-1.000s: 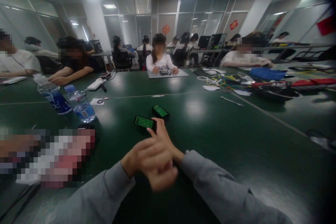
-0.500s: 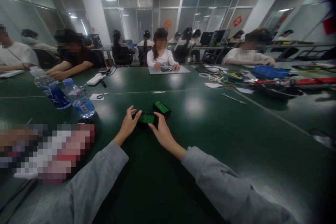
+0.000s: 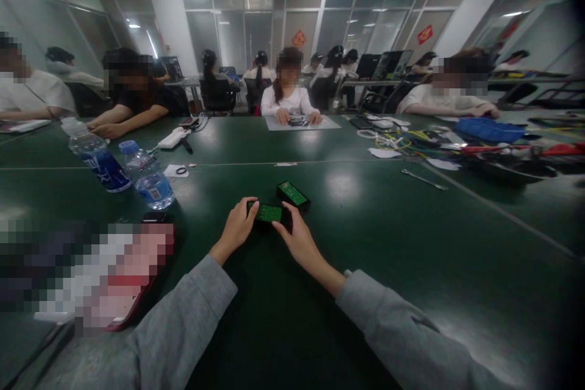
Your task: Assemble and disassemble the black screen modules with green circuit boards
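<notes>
Between my two hands is a small black box with a green circuit board point(image 3: 269, 213) showing on its upper face. My left hand point(image 3: 238, 223) grips its left end, thumb on top and fingers curled behind. My right hand point(image 3: 298, 233) holds the right end between thumb and fingers. Just beyond, on the green table, lies a second black box with a green circuit board point(image 3: 293, 194), near my right fingertips. Whether the held box touches the tabletop I cannot tell.
Two plastic bottles point(image 3: 148, 177) stand to the left, behind blurred-out items point(image 3: 128, 274). At right lie a wrench point(image 3: 424, 180), tangled cables point(image 3: 397, 141) and a blue container point(image 3: 490, 130). Across the green table point(image 3: 388, 244) sits a person in white point(image 3: 292, 100), with other people around.
The whole view has shifted slightly, so most things appear further right and a little lower. The fingers of my left hand are now more closed around the box. The second box lies where it was.
</notes>
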Demonstrator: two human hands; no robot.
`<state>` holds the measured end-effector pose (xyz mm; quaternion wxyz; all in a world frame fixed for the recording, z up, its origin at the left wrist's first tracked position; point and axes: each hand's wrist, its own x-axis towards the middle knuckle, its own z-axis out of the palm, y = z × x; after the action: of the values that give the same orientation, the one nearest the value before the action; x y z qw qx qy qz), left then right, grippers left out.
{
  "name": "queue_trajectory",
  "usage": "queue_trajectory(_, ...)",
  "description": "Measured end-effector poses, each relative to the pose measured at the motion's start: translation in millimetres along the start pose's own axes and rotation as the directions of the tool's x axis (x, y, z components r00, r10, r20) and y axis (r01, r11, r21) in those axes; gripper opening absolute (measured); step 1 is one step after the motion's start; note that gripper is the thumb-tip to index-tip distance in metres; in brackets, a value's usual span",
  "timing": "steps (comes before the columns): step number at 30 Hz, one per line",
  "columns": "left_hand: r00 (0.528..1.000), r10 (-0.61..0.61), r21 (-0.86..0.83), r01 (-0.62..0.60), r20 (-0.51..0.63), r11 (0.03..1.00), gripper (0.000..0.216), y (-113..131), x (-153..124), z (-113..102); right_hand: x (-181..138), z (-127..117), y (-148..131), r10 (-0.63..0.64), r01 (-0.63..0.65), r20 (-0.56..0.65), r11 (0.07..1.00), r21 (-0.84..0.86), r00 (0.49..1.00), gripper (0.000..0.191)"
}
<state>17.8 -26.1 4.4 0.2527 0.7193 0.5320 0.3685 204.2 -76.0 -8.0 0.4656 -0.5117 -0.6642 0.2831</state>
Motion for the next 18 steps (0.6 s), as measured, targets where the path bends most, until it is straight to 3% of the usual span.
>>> queue_trajectory(6, 1.000, -0.005, 0.049, 0.004, 0.001, 0.999, 0.050, 0, 5, 0, 1, -1, -7, 0.063, -0.063, -0.001, 0.998, -0.012, 0.998, 0.053)
queue_trajectory(18, 0.999, -0.033, 0.044, 0.032, 0.036, 0.999, 0.053, -2, 7, 0, 3, 2, 9, 0.005, -0.005, 0.006, 1.000, -0.005, 1.000, 0.056)
